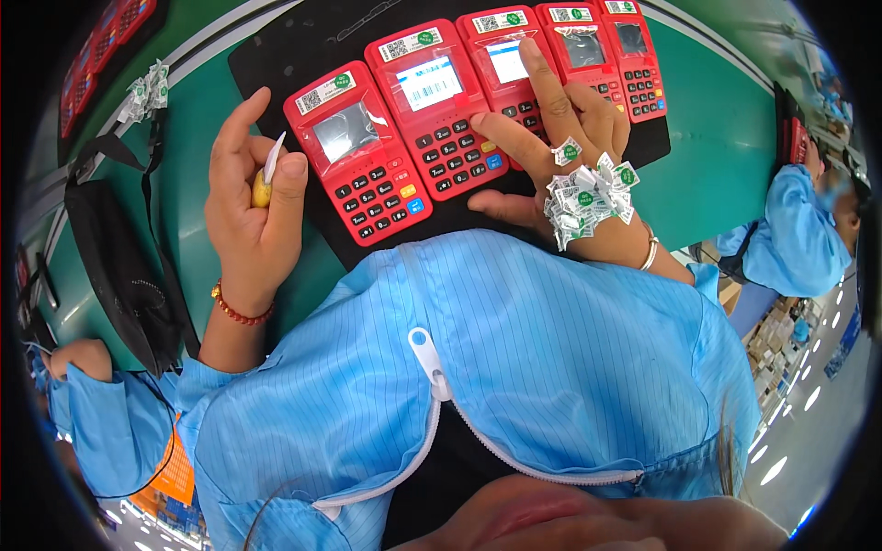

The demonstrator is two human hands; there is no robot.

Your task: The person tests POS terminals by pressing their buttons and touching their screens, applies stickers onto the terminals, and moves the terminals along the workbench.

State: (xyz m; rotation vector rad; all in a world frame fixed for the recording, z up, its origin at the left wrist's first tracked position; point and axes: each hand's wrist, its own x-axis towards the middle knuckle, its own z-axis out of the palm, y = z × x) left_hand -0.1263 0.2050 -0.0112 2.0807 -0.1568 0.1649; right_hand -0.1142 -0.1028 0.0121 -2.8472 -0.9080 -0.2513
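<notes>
My left hand [250, 216] is raised beside the leftmost red card payment terminal [367, 184]. Thumb and fingers close on a small tool [262, 191] with a yellow handle and a white pointed tip; its index finger sticks up. My right hand [574, 147] spreads over the terminals with nothing in its grip. One fingertip is at the lit screen of the third terminal [503, 60], and another is near the keypad of the second terminal [430, 101], whose screen is also lit. A clump of small white stickers with green marks [593, 197] clings to the back of my right hand.
Two more red terminals [634, 41] continue the row on a black mat [266, 64] over a green table [197, 101]. At left lie a black pouch with a strap [119, 257] and another sticker clump [145, 92]. People in blue sleeves [795, 230] are on both sides.
</notes>
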